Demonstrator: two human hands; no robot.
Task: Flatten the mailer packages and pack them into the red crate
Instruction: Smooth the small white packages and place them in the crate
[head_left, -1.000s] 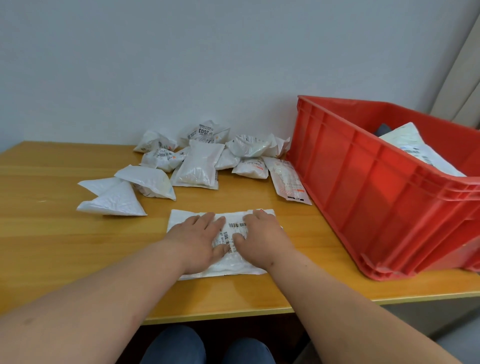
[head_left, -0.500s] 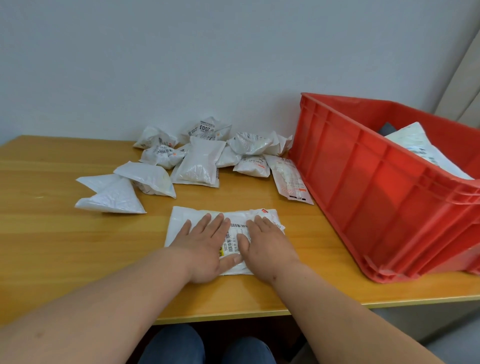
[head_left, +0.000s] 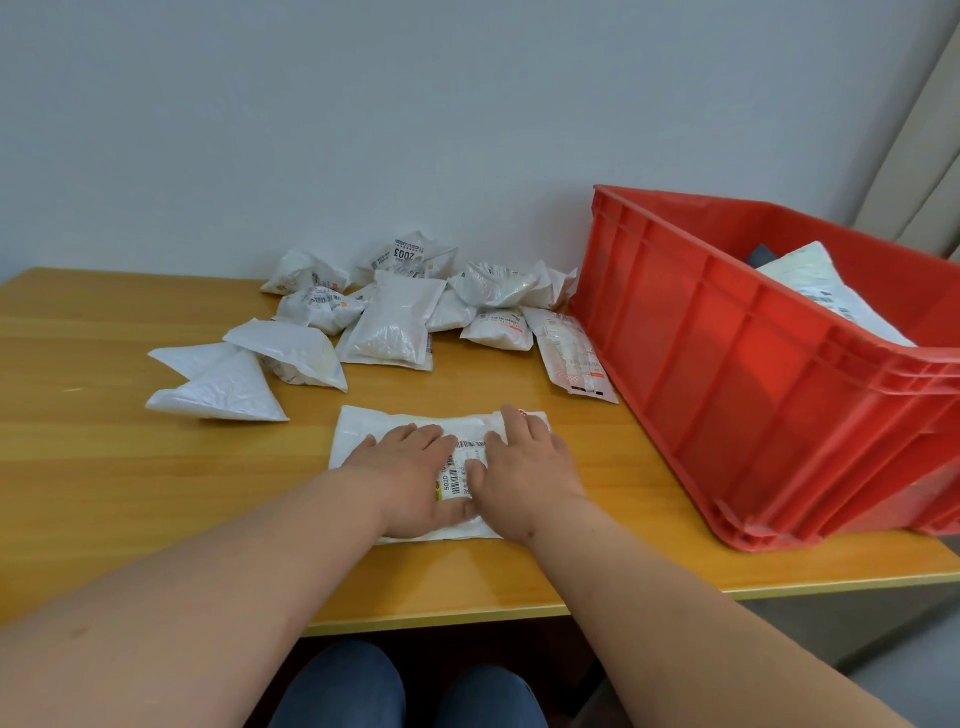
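A: What are the hands doing?

B: The left hand (head_left: 410, 475) and the right hand (head_left: 524, 467) lie palm-down, side by side, on one white mailer (head_left: 358, 431). Fingers are stretched out flat and pressing, not curled round anything, so neither hand grasps.

A: Why flat like that?

B: I'd judge the spread palms are pushing the air out so the mailer lies thin enough to stack. The thumbs nearly meet over its barcode label (head_left: 460, 470).

A: And where is the mailer relative to them?

B: Directly under both palms, its far left corner and near edge showing past the fingers, on the wooden table (head_left: 104, 467) near the front edge.

A: The rest?

B: A pile of puffy mailers (head_left: 395, 322) lies beyond the fingertips by the wall. The red crate (head_left: 753, 389) stands to the right, apart from the pressed mailer, with a packed mailer (head_left: 826, 296) already inside
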